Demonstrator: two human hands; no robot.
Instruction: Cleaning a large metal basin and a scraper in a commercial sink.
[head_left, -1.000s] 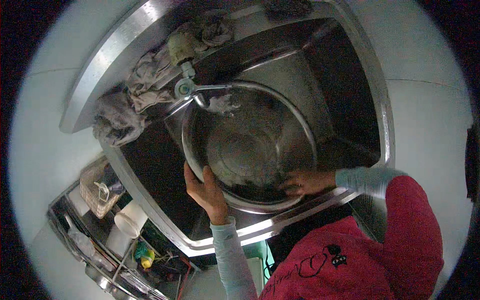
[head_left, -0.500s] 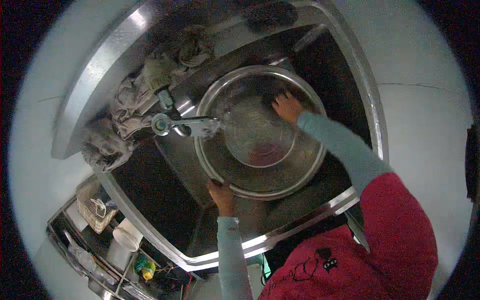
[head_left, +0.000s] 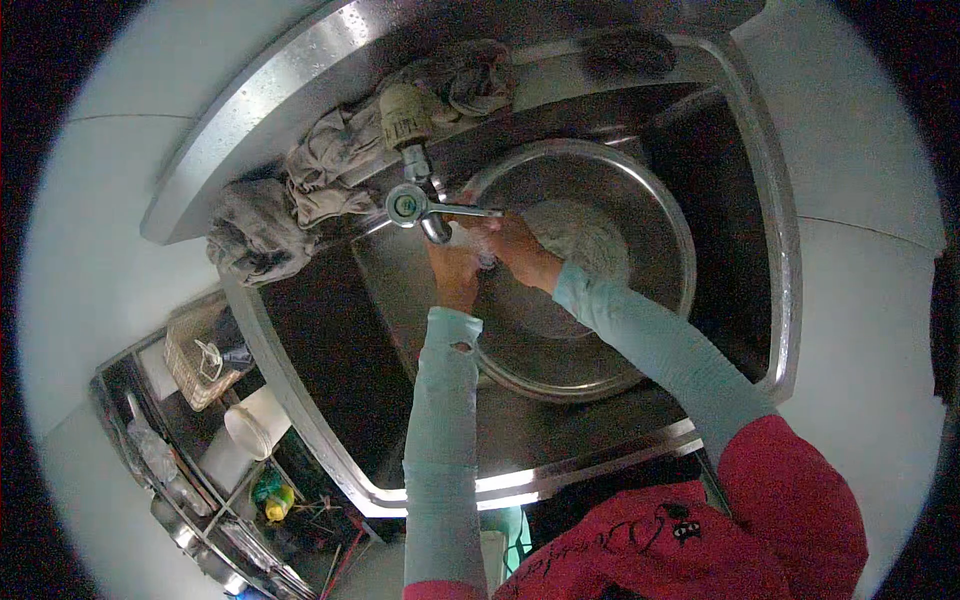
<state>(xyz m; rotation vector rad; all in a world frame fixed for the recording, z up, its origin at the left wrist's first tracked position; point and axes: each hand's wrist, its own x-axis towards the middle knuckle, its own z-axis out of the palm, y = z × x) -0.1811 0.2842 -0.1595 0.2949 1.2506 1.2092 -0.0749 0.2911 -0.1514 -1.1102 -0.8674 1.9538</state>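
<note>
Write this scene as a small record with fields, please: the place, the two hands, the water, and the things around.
Place: metal sink
Basin: round, metal, inside the sink
Left hand: below the tap, fingers partly hidden
Right hand: close to the left; grip unclear
Water: pale splash by the hands
Back ledge: crumpled cloths
Left of sink: basket, white tub
</note>
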